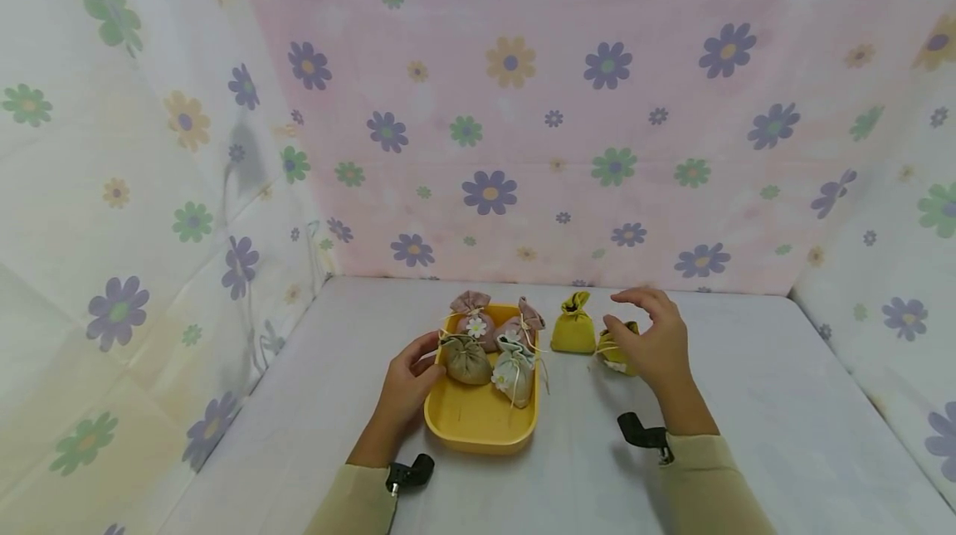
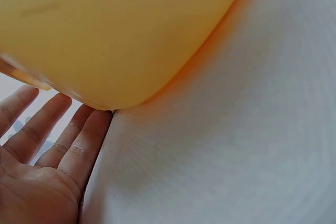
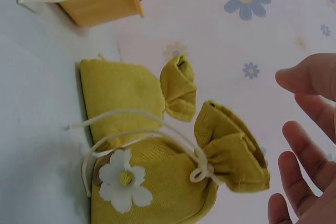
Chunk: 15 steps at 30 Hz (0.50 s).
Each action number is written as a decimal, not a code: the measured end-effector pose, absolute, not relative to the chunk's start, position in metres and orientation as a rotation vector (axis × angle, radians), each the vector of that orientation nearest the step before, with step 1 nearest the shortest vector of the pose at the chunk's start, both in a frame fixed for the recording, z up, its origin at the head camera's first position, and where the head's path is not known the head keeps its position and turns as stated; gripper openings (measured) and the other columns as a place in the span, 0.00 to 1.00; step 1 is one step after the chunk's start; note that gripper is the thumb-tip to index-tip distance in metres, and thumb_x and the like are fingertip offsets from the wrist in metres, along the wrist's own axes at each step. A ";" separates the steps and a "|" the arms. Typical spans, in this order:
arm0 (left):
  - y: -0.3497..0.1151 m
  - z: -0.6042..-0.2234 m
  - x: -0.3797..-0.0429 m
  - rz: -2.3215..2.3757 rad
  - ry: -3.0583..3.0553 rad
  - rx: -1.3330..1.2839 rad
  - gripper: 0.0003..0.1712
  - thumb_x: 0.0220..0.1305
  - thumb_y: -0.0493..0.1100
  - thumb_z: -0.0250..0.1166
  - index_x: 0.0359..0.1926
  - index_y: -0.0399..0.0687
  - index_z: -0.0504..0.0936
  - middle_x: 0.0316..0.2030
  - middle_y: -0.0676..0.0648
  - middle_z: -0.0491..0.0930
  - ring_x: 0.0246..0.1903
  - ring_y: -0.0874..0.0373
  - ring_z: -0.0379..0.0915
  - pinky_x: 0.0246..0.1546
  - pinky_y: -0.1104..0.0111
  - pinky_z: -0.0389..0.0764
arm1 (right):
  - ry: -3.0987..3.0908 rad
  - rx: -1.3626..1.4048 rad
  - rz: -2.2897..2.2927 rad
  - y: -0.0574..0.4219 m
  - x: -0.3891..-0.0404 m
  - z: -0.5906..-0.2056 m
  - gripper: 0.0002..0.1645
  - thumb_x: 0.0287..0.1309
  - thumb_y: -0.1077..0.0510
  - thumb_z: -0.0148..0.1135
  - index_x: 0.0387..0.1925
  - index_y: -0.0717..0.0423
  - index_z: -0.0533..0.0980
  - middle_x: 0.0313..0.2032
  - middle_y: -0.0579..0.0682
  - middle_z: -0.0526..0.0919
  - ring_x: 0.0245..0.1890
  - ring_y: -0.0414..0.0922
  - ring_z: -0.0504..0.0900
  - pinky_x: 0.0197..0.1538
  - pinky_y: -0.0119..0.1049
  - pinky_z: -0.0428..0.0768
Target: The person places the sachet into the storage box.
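My left hand rests at the left rim of a yellow tray. Its fingers touch the tray's outer wall in the left wrist view, loosely extended. Inside the tray stand several small drawstring pouches: pink ones, an olive-brown one and a pale one. Right of the tray, my right hand hovers beside a mustard pouch with a white flower and cream cord. Thumb and fingers are spread, holding nothing, and a gap separates them from its gathered neck. Another mustard pouch stands just left of it.
All of this lies on a white-covered table. A pink floral cloth hangs behind, with pale floral cloths on both sides. A black wrist camera sits on the left sleeve and another camera on the right.
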<state>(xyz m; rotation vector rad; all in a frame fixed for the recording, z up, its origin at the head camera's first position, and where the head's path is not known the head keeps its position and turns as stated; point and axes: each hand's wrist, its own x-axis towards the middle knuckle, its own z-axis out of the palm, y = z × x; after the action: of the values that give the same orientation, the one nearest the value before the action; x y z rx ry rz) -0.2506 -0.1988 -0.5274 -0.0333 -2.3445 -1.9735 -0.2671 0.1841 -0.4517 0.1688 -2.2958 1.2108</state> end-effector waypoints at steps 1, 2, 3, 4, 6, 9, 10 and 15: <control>-0.199 -0.528 -0.251 -1.970 -2.346 -0.029 0.33 0.63 0.37 0.66 0.69 0.58 0.75 0.66 0.48 0.76 0.63 0.48 0.78 0.62 0.63 0.81 | -2.315 0.159 1.224 0.186 -0.268 -0.453 0.19 0.56 0.57 0.76 0.50 0.49 0.84 0.57 0.51 0.80 0.61 0.54 0.75 0.62 0.63 0.73; -0.199 -0.528 -0.251 -1.966 -2.347 -0.028 0.32 0.63 0.37 0.66 0.69 0.58 0.75 0.66 0.48 0.77 0.63 0.48 0.78 0.62 0.63 0.81 | -2.338 0.149 1.246 0.188 -0.268 -0.454 0.21 0.56 0.56 0.76 0.53 0.49 0.83 0.59 0.51 0.79 0.62 0.55 0.75 0.63 0.64 0.73; -0.199 -0.528 -0.251 -1.965 -2.349 -0.027 0.32 0.63 0.37 0.65 0.69 0.58 0.75 0.66 0.48 0.77 0.63 0.49 0.78 0.62 0.63 0.81 | -2.371 0.133 1.270 0.189 -0.269 -0.455 0.24 0.57 0.54 0.76 0.55 0.49 0.82 0.61 0.52 0.78 0.63 0.56 0.74 0.65 0.64 0.72; -0.199 -0.528 -0.251 -1.969 -2.347 -0.027 0.32 0.63 0.37 0.66 0.69 0.58 0.75 0.66 0.48 0.77 0.63 0.49 0.78 0.62 0.63 0.81 | -2.407 0.117 1.292 0.191 -0.269 -0.456 0.27 0.58 0.52 0.75 0.58 0.49 0.80 0.64 0.53 0.76 0.65 0.57 0.73 0.66 0.64 0.71; -0.199 -0.528 -0.251 -1.972 -2.342 -0.027 0.32 0.63 0.37 0.66 0.69 0.58 0.75 0.66 0.48 0.77 0.63 0.49 0.78 0.62 0.63 0.82 | -2.478 0.095 1.334 0.193 -0.270 -0.458 0.32 0.60 0.48 0.74 0.64 0.50 0.76 0.68 0.55 0.72 0.68 0.59 0.69 0.69 0.66 0.68; -0.199 -0.528 -0.250 -1.976 -2.337 -0.031 0.32 0.63 0.37 0.66 0.69 0.57 0.75 0.66 0.48 0.77 0.63 0.48 0.78 0.61 0.63 0.82 | -2.561 0.064 1.389 0.194 -0.270 -0.458 0.39 0.60 0.46 0.73 0.70 0.51 0.70 0.73 0.56 0.67 0.73 0.60 0.65 0.73 0.66 0.64; -0.198 -0.527 -0.250 -1.975 -2.335 -0.034 0.33 0.63 0.37 0.66 0.69 0.57 0.75 0.66 0.47 0.76 0.63 0.48 0.78 0.61 0.63 0.82 | -2.578 0.056 1.397 0.194 -0.271 -0.459 0.41 0.60 0.46 0.74 0.71 0.51 0.69 0.73 0.57 0.66 0.73 0.60 0.64 0.73 0.67 0.64; -0.198 -0.528 -0.251 -1.972 -2.336 -0.030 0.32 0.63 0.37 0.66 0.69 0.56 0.75 0.66 0.47 0.76 0.62 0.48 0.79 0.60 0.65 0.82 | -2.647 0.019 1.462 0.198 -0.273 -0.464 0.48 0.56 0.43 0.76 0.73 0.49 0.66 0.74 0.57 0.66 0.76 0.60 0.62 0.74 0.68 0.62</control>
<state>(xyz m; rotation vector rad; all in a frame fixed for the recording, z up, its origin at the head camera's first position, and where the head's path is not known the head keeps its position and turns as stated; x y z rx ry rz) -0.2509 -0.1981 -0.5281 -0.0305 -2.3363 -1.9721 -0.2735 0.1980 -0.4636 0.0188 -2.6466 1.4621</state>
